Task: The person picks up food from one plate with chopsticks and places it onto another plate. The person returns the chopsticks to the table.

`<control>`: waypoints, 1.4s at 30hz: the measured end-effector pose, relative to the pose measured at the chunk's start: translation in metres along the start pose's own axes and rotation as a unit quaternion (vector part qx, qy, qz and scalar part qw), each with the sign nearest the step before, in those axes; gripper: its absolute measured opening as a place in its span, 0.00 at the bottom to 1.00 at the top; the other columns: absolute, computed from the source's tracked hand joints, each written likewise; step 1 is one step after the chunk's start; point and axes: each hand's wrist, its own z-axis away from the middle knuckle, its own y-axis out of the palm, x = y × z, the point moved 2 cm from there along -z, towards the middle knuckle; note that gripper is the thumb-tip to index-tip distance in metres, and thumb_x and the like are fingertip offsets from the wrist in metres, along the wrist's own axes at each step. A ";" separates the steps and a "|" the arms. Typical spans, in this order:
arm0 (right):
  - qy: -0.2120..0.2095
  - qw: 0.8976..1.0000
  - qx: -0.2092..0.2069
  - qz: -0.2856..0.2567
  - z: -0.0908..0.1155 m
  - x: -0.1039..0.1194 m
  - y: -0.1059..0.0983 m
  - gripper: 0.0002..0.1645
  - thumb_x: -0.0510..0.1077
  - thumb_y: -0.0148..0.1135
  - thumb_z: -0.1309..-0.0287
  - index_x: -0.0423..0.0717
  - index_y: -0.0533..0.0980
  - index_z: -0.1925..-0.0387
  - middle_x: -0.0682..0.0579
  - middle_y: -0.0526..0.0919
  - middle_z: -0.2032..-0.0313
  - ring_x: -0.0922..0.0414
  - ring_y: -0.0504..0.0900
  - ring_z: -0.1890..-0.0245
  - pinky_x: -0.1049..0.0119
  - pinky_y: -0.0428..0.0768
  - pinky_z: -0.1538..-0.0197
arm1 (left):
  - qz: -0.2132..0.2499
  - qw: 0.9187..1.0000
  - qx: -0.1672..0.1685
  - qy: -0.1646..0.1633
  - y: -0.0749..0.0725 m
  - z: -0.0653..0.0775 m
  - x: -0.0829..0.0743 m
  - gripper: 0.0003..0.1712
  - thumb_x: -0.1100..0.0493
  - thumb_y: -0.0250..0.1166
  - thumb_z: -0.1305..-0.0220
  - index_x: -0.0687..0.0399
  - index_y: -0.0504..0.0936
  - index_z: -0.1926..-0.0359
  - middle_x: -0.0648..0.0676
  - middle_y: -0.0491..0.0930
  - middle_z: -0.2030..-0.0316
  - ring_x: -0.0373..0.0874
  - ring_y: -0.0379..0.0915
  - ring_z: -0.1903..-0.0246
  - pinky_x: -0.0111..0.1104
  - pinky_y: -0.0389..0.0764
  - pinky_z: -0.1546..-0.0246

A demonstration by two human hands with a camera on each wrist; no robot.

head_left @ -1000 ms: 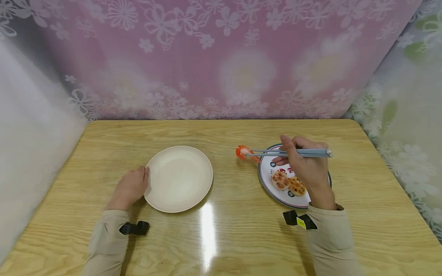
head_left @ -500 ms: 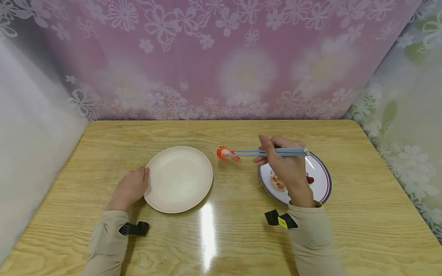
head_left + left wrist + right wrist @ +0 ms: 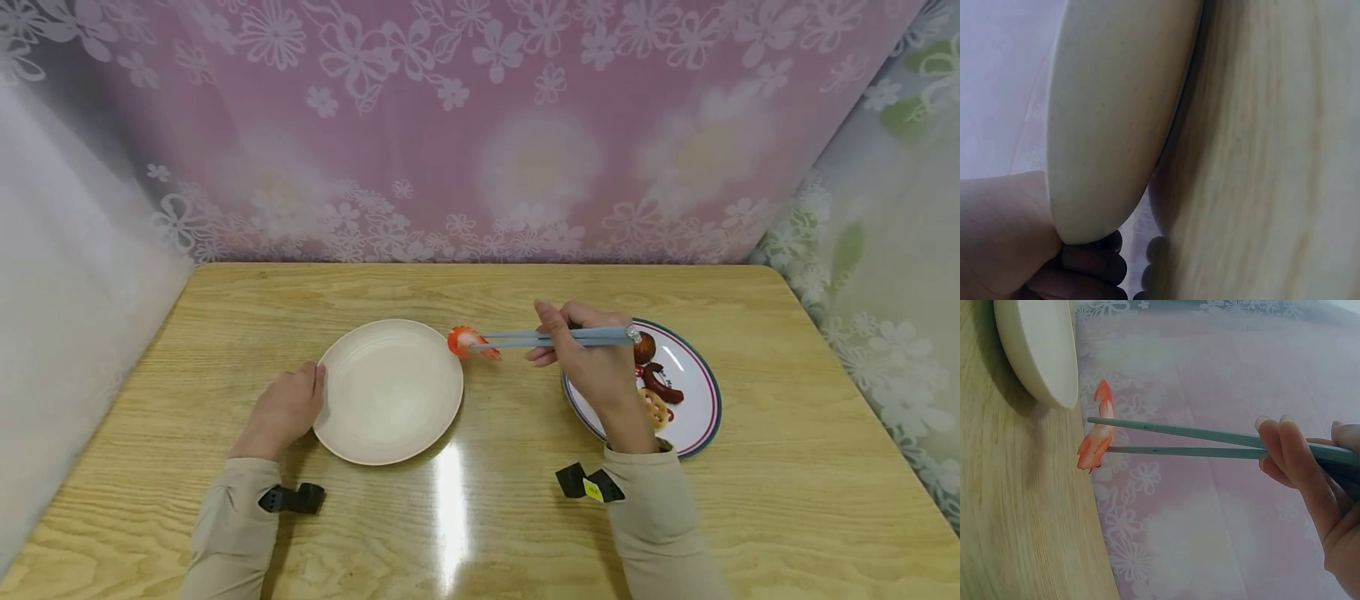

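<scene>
My left hand (image 3: 285,408) grips the left rim of a bare cream plate (image 3: 390,392); in the left wrist view the thumb lies at the rim and curled fingers (image 3: 1094,265) sit beneath it. My right hand (image 3: 592,358) holds a pair of blue-grey chopsticks (image 3: 525,338), their tips pinching an orange-and-white shrimp (image 3: 467,340). The shrimp overlaps the upper right rim of the cream plate in the head view. In the right wrist view the shrimp (image 3: 1099,434) hangs between the two chopstick tips, beyond the plate's edge.
Partly behind my right hand, a white plate with a dark blue and red rim (image 3: 708,417) bears a sausage (image 3: 662,385), a lotus root slice (image 3: 656,408) and a round brown piece of food (image 3: 643,347). A floral curtain (image 3: 480,167) hangs behind the wooden table (image 3: 495,517).
My right hand has moved left, carrying the shrimp in the chopsticks from beside the patterned plate to the cream plate's edge. The left hand has stayed on the rim.
</scene>
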 end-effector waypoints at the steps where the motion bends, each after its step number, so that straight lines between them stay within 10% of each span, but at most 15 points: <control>1: 0.000 1.000 0.001 -0.002 0.000 0.000 0.002 0.20 0.38 0.58 0.33 0.31 0.79 0.80 0.40 0.82 0.82 0.56 0.84 0.84 0.63 0.80 0.80 | -0.001 1.000 0.000 0.000 0.000 0.000 0.000 0.23 0.57 0.38 0.23 0.75 0.72 0.55 0.74 0.77 0.67 0.68 0.78 0.65 0.53 0.77 0.68; 27: -0.014 0.998 0.024 -0.051 0.003 -0.015 0.046 0.20 0.36 0.57 0.34 0.25 0.77 0.79 0.37 0.81 0.83 0.53 0.84 0.85 0.64 0.80 0.81 | 0.000 1.000 0.002 -0.004 0.001 0.001 0.000 0.23 0.57 0.38 0.23 0.75 0.72 0.55 0.75 0.77 0.66 0.69 0.78 0.65 0.54 0.77 0.68; 42: 0.076 0.996 0.023 -0.051 0.005 -0.003 0.057 0.18 0.35 0.59 0.35 0.26 0.77 0.78 0.31 0.81 0.80 0.38 0.83 0.81 0.59 0.82 0.76 | 0.008 1.000 0.002 -0.004 0.000 0.002 -0.001 0.24 0.57 0.37 0.23 0.76 0.71 0.52 0.77 0.77 0.63 0.70 0.77 0.61 0.55 0.76 0.64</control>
